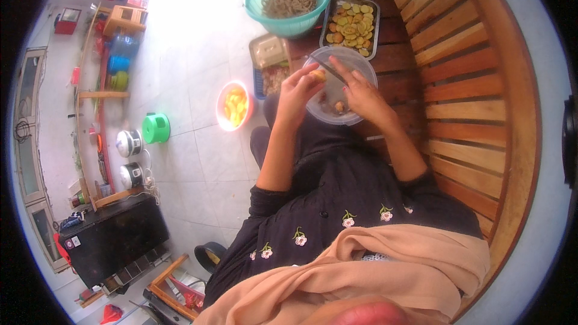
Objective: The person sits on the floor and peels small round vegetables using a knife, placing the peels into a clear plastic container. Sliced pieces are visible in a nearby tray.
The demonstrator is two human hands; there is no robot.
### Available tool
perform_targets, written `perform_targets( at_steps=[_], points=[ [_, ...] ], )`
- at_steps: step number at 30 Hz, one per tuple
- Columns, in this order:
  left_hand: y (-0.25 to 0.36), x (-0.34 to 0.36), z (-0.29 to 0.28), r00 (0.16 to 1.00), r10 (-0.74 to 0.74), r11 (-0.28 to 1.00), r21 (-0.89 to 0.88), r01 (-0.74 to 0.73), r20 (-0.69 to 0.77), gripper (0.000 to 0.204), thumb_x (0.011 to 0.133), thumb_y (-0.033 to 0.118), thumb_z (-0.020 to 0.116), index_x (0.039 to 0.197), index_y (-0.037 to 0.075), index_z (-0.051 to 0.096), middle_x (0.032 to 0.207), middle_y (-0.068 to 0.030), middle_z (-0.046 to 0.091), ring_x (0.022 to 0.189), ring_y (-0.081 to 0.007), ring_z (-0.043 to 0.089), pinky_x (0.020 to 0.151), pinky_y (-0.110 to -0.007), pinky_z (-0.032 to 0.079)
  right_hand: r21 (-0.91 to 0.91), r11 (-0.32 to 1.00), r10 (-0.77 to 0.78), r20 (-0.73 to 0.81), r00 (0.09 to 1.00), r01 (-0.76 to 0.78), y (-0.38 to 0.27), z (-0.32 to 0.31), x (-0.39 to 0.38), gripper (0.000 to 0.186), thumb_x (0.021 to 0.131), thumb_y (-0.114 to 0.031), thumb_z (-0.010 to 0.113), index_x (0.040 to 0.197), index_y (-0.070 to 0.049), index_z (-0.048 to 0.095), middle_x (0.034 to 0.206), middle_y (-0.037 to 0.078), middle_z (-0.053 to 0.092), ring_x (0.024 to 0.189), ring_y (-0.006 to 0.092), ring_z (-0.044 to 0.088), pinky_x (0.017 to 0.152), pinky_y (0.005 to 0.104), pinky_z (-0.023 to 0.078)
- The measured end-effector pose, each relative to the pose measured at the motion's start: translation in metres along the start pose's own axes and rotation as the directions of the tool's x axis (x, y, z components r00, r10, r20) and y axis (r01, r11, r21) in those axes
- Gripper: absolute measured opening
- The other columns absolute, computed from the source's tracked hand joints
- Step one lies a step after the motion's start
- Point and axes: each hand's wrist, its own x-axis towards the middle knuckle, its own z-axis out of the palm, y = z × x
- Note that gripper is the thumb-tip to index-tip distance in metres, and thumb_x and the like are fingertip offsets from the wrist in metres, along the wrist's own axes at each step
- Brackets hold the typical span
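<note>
A clear plastic bowl (322, 97) is in front of me, with a few small brown pieces (339, 106) at its bottom. Above it, my left hand (296, 96) pinches a small orange-brown piece of food (318, 75) in its fingertips; its exact kind is too small to tell. My right hand (366, 97) grips a knife (329, 68), the dark narrow blade slanting up and left over the bowl, close to the piece. The fingers partly cover the knife's handle.
Beyond the bowl, a metal tray (376, 36) holds sliced yellow rounds, beside a turquoise basket (256, 15) of greyish strips. Left of the bowl stand a beige lidded box (269, 50) and a pink-rimmed bowl (220, 111) of yellow pieces. A slatted wooden backrest (463, 117) rises at right.
</note>
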Motion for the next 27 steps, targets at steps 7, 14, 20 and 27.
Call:
perform_targets(
  at_steps=[7, 14, 20, 27],
  points=[
    [-0.003, 0.001, -0.003, 0.999, -0.010, 1.000, 0.023, 0.011, -0.046, 0.031, 0.094, 0.008, 0.058, 0.121, -0.006, 0.054, 0.113, -0.0201, 0.064, 0.099, -0.0276, 0.067, 0.091, -0.037, 0.056, 0.019, 0.999, 0.048, -0.021, 0.999, -0.047, 0.010, 0.002, 0.004, 0.042, 0.081, -0.004, 0.065, 0.123, -0.005, 0.061, 0.105, 0.026, 0.061, 0.102, 0.0416, 0.060, 0.087, 0.0468, 0.050],
    [-0.004, 0.000, 0.002, 0.999, 0.020, 0.999, 0.025, -0.019, -0.038, 0.032, 0.092, 0.011, 0.062, 0.118, -0.006, 0.057, 0.108, -0.0169, 0.065, 0.095, -0.0227, 0.067, 0.085, -0.032, 0.057, 0.056, 0.974, -0.201, -0.247, 0.948, 0.221, 0.007, -0.002, 0.004, 0.033, 0.086, -0.015, 0.068, 0.114, 0.000, 0.065, 0.096, 0.020, 0.068, 0.090, 0.0350, 0.067, 0.078, 0.0402, 0.051],
    [-0.001, -0.003, 0.008, 0.996, 0.047, 0.975, 0.214, -0.062, 0.073, 0.027, 0.093, 0.008, 0.062, 0.116, -0.006, 0.060, 0.107, -0.0156, 0.066, 0.096, -0.0216, 0.067, 0.086, -0.033, 0.058, 0.306, 0.941, -0.080, -0.207, 0.975, 0.142, -0.008, 0.006, 0.010, 0.037, 0.086, -0.020, 0.070, 0.117, 0.000, 0.065, 0.102, 0.022, 0.070, 0.095, 0.0346, 0.068, 0.084, 0.0394, 0.051],
    [0.003, -0.007, 0.009, 0.989, 0.092, 0.954, 0.276, -0.120, 0.112, 0.033, 0.091, 0.010, 0.065, 0.119, -0.006, 0.060, 0.111, -0.0181, 0.066, 0.095, -0.0216, 0.068, 0.086, -0.032, 0.057, 0.666, 0.746, 0.150, -0.149, 0.977, -0.012, -0.011, 0.008, 0.009, 0.029, 0.094, -0.026, 0.064, 0.106, 0.000, 0.069, 0.094, 0.012, 0.072, 0.080, 0.0160, 0.066, 0.069, 0.0317, 0.052]
  ],
)
